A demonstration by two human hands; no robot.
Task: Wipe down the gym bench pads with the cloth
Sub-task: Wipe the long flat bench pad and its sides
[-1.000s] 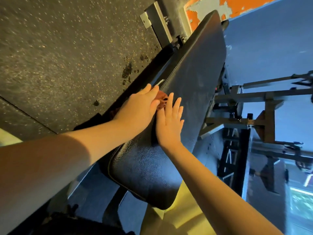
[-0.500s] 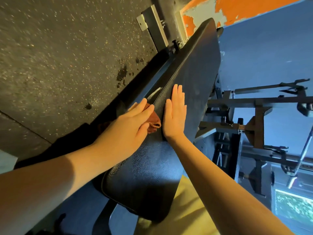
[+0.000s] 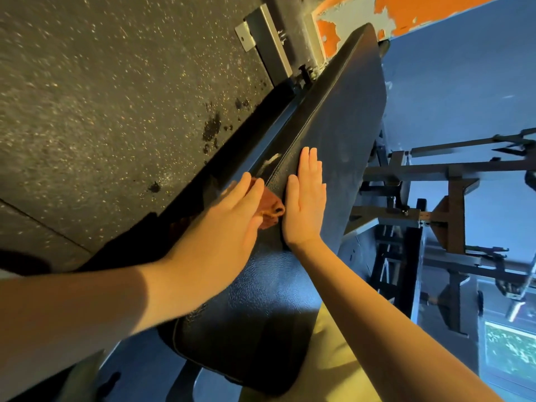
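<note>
Centrally, the left hand [image 3: 229, 219] lies over a rust-coloured cloth [image 3: 272, 208], its fingers [image 3: 249, 188] straight and released, pressing the cloth against the left side edge of the black bench pad [image 3: 342, 117]; nothing curls round the fabric. Only a bunched corner of the cloth shows, on the thumb side of those fingers and between the two hands; the rest is hidden beneath the palm. The right hand [image 3: 306, 207] rests flat on the top face of the pad, just beside the cloth, with its fingers [image 3: 311, 165] extended, held together and grasping nothing, pointing toward the far end of the pad. A pale scuff [image 3: 271, 162] marks the surface just ahead of the left fingertips, beside the pad's seam. Beyond the left fingers and to their left lies a dark speckled floor [image 3: 101, 91] bearing a few dark spots [image 3: 211, 130]. Farther ahead a grey metal bracket [image 3: 265, 39] stands by the bench frame, and past the far tip of the pad runs a wall strip with flaking orange paint [image 3: 412, 13]. To the right of the right fingers stands a dark metal rack [image 3: 452, 204], apart from the pad. Behind the right wrist, below the pad's near end, yellowish fabric [image 3: 333, 358] is visible; what it belongs to cannot be told.
</note>
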